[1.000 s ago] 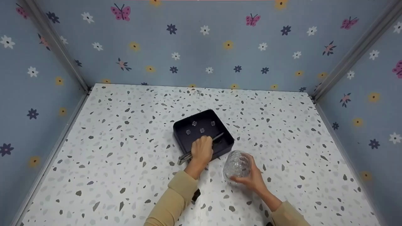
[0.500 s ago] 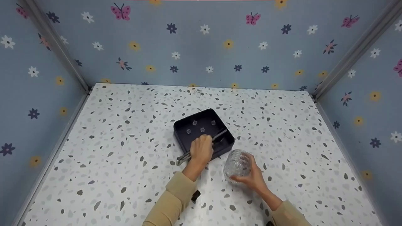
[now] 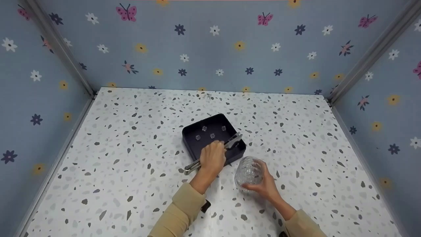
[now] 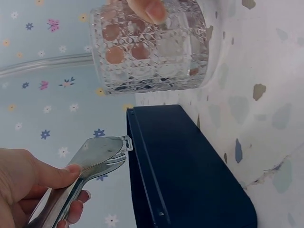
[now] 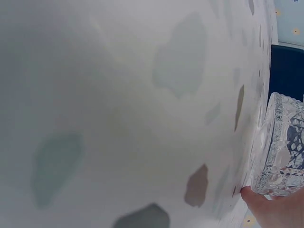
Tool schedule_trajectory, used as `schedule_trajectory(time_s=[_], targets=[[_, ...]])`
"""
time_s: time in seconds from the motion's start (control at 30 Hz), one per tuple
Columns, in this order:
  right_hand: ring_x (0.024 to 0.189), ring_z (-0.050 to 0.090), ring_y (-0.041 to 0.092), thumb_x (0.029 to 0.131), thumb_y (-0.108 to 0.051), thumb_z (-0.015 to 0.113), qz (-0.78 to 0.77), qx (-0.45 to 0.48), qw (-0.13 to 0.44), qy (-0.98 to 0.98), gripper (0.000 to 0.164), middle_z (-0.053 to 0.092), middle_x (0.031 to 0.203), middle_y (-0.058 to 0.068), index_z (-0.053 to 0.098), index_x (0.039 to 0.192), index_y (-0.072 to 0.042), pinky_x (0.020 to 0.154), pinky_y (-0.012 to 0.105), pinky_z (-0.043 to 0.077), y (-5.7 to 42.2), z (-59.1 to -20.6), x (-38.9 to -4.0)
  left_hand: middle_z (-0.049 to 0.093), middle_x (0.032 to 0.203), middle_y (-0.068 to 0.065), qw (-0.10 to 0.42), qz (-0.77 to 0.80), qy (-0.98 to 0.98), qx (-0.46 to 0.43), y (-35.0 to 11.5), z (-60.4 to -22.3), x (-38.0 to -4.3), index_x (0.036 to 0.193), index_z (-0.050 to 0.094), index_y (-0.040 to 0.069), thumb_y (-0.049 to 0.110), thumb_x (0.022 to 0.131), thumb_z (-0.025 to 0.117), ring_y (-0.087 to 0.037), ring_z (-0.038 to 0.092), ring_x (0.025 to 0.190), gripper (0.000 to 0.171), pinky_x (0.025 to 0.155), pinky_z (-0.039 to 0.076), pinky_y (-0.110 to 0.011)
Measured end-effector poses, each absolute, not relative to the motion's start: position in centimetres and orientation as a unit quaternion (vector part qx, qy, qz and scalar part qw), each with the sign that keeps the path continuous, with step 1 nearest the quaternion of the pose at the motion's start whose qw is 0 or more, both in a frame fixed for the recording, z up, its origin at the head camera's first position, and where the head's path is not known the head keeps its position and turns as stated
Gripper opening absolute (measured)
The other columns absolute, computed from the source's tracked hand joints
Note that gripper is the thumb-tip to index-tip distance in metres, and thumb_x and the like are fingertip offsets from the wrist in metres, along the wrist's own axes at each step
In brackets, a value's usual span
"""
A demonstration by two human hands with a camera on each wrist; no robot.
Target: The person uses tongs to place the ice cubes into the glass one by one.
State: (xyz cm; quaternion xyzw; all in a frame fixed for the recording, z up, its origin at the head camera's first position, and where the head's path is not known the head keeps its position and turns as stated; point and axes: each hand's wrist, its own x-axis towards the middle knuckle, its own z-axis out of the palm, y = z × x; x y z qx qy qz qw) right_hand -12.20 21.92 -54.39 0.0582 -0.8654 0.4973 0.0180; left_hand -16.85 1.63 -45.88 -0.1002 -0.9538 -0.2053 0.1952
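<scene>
My left hand (image 3: 213,157) grips metal tongs (image 3: 233,141) over the near side of a dark, square tray (image 3: 189,146). In the left wrist view a small clear cube (image 4: 128,143) sits at the tips of the tongs, beside the tray's rim. Several more clear cubes (image 3: 212,135) lie spread on the tray floor. To the right of the tray stands a patterned clear drinking glass (image 3: 244,174). My right hand (image 3: 268,186) holds it from the right, thumb in front and fingers round the far side.
The white speckled tabletop (image 3: 131,158) runs back to a blue flowered wall (image 3: 210,42), with matching walls on both sides. A small black object (image 3: 206,206) shows beside the left sleeve.
The tongs' tips have lifted and moved slightly right, from inside the tray to over its right rim. My right hand and the glass have stayed in place.
</scene>
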Motion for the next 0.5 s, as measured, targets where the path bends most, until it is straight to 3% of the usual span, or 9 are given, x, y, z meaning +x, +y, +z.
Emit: schedule_trajectory(time_s=[0.5], targets=[[0.114,0.044,0.028,0.053,-0.027,0.085,0.504,0.064,0.021,-0.861,0.095,0.047,0.126,0.011,0.034,0.131,-0.010,0.094,0.044,0.033,22.0,-54.4,-12.2,0.057,0.066,-0.005,0.207,-0.210,-0.948,-0.124,2.0,-44.3,-15.3,0.073,0.064,0.006,0.014,0.074,0.067,-0.025,0.060,0.057,0.008,0.048,0.046,-0.036]])
